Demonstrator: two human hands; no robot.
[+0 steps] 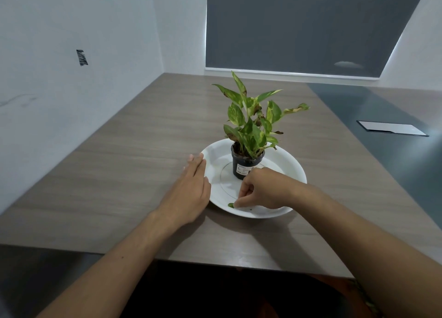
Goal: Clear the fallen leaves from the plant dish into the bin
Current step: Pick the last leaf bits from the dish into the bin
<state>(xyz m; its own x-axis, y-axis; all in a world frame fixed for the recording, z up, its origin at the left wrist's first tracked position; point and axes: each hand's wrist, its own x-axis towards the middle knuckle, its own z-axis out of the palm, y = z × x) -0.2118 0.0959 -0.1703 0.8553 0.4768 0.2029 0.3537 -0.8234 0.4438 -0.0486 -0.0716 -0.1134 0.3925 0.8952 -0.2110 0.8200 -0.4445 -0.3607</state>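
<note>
A white plant dish (284,168) sits mid-table with a small black pot (245,165) of green variegated plant (251,116) standing in it. A small green fallen leaf (230,205) lies on the dish's near rim. My right hand (263,189) is over the near part of the dish, fingertips pinched down on that leaf. A tiny dark speck (250,209) lies just right of it. My left hand (192,188) rests flat, fingers together, on the table against the dish's left rim. No bin is in view.
The wooden table (134,155) meets a white wall on the left and a window with a grey blind at the back. A dark strip with a flat cable hatch (392,128) runs along the right side. The table's near edge is close to my body.
</note>
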